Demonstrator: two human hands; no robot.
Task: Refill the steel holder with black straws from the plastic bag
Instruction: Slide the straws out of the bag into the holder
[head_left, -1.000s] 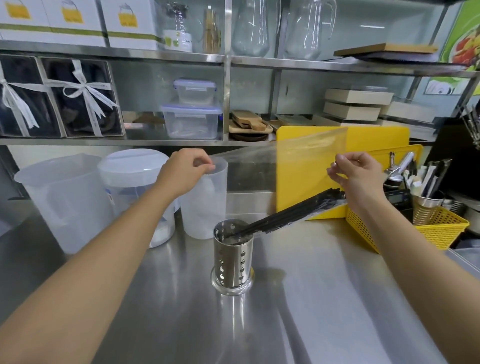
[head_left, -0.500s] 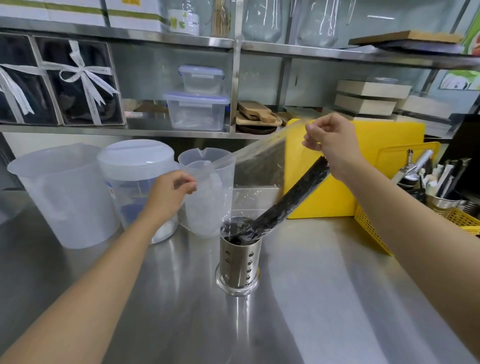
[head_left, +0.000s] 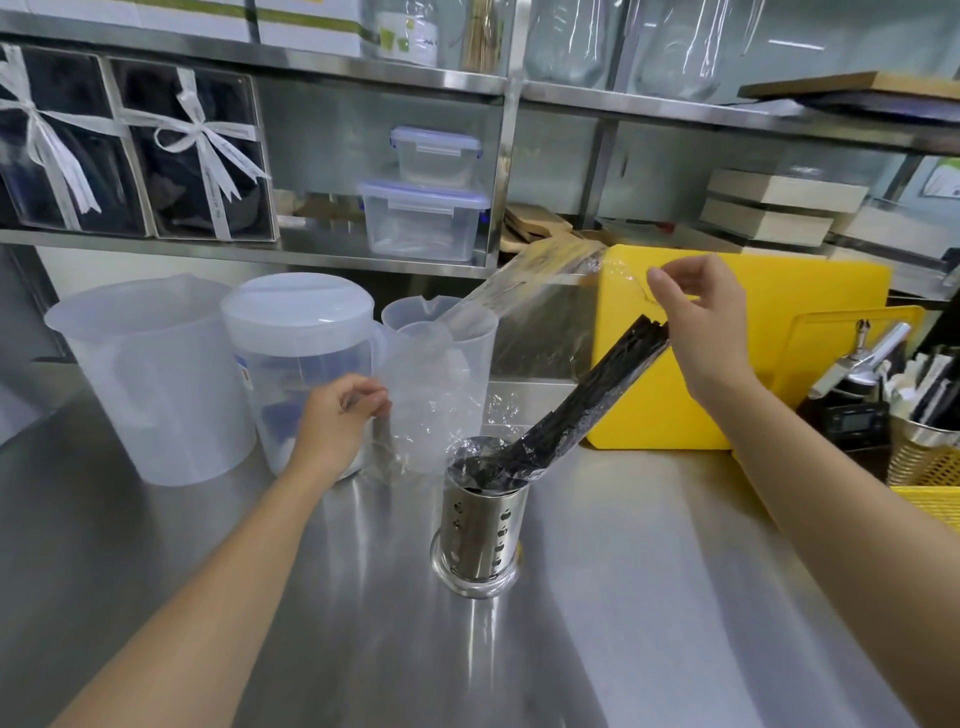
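Holder (head_left: 480, 525) central on bench (head_left: 649, 623), straws (head_left: 592, 384) slanting into it inside bag (head_left: 441, 400), our left hand (head_left: 337, 421), fingers gripping bag low, our right hand (head_left: 696, 306), fingers pinching its raised end.

Your left grip (head_left: 340, 418) and right grip (head_left: 698, 317) are bare hands, skin uncovered across the knuckles, the backs and the wrists. Your left forearm (head_left: 208, 597) and right forearm (head_left: 841, 519) are bare too, smooth and slender, uncovered all the way from the wrist out to the edge of the view.
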